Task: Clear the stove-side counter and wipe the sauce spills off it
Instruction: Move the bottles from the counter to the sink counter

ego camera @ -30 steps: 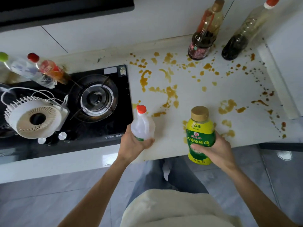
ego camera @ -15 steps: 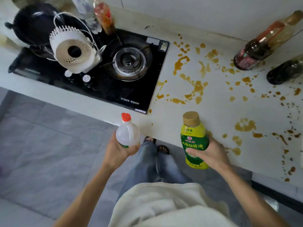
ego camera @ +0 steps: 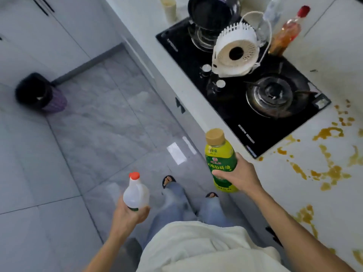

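Left hand: the left hand (ego camera: 129,214) is wrapped around the base of a small white bottle (ego camera: 135,193) with a red cap, held upright over the floor, off the counter.
Right hand: the right hand (ego camera: 240,176) is clasped round a green bottle (ego camera: 220,161) with a tan cap, just off the counter's front edge.
Counter: the counter (ego camera: 334,193) carries orange sauce spills (ego camera: 330,171) right of the stove (ego camera: 255,99).
Stove: a white fan (ego camera: 235,54) sits on it.

Green-labelled bottle (ego camera: 220,160) (tan cap) and small white bottle (ego camera: 135,195) (red cap): both upright, capped, held over the floor off the worktop (ego camera: 334,193). Orange-brown sauce spills (ego camera: 328,173) cover the worktop.
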`<state>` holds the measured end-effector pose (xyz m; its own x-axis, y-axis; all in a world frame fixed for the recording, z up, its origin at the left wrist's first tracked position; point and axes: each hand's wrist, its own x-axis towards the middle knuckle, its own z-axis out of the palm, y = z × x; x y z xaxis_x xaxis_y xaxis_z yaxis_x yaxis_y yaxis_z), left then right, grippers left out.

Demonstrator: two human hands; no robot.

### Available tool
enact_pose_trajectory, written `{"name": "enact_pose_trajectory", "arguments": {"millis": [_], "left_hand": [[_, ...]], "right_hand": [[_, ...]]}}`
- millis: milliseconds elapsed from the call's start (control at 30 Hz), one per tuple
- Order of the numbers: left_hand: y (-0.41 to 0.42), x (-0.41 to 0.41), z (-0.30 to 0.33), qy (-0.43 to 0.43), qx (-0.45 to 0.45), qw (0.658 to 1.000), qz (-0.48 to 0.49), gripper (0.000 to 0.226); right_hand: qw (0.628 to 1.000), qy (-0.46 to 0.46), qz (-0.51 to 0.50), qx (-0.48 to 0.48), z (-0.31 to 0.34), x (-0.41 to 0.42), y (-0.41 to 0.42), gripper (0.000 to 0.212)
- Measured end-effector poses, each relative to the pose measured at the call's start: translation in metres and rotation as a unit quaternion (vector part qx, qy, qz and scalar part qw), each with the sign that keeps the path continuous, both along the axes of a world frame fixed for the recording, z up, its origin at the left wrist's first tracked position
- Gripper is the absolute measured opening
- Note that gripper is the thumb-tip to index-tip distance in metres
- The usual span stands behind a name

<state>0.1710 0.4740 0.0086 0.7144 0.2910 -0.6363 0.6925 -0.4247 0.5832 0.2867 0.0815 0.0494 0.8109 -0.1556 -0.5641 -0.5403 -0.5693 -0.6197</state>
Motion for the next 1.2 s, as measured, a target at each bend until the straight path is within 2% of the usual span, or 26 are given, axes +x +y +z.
{"name": "enact_pose_trajectory", "arguments": {"millis": [100,200,300,367,500,600,767,900,1100,1200], "left_hand": [[0.026,-0.002,0.004,0.013,-0.020,0.998,0.065,0.044],[0.056,0.010,0.002,0.026,-0.038,0.995,0.090,0.043],[0.080,0.031,0.001,0.010,-0.036,0.995,0.087,0.031],[0.096,0.052,-0.001,-0.005,-0.027,0.994,0.104,0.038],[0.120,0.108,-0.005,-0.029,-0.030,0.992,0.121,0.070],[0.135,0.154,-0.006,-0.046,-0.027,0.990,0.133,0.072],[0.164,0.219,-0.011,-0.023,-0.035,0.985,0.169,0.085],[0.192,0.245,-0.012,-0.006,-0.017,0.983,0.185,0.079],[0.233,0.253,-0.012,0.047,0.018,0.977,0.208,0.067],[0.256,0.260,-0.017,0.062,0.019,0.976,0.210,0.057]], "right_hand": [[0.999,-0.001,0.035,-0.010,-0.009,0.029,0.039,0.060],[0.998,0.001,0.064,-0.024,-0.021,0.052,0.069,0.066],[0.995,0.012,0.087,-0.050,-0.030,0.068,0.087,0.070],[0.993,0.018,0.098,-0.066,-0.034,0.079,0.095,0.074],[0.991,0.024,0.105,-0.077,-0.034,0.099,0.107,0.075],[0.991,0.034,0.099,-0.078,-0.034,0.122,0.115,0.067],[0.987,0.045,0.125,-0.089,-0.043,0.186,0.144,0.073],[0.982,0.052,0.159,-0.086,-0.052,0.261,0.185,0.075],[0.978,0.016,0.203,-0.041,-0.046,0.375,0.272,0.067],[0.976,0.000,0.215,-0.026,-0.044,0.427,0.320,0.072]]}}
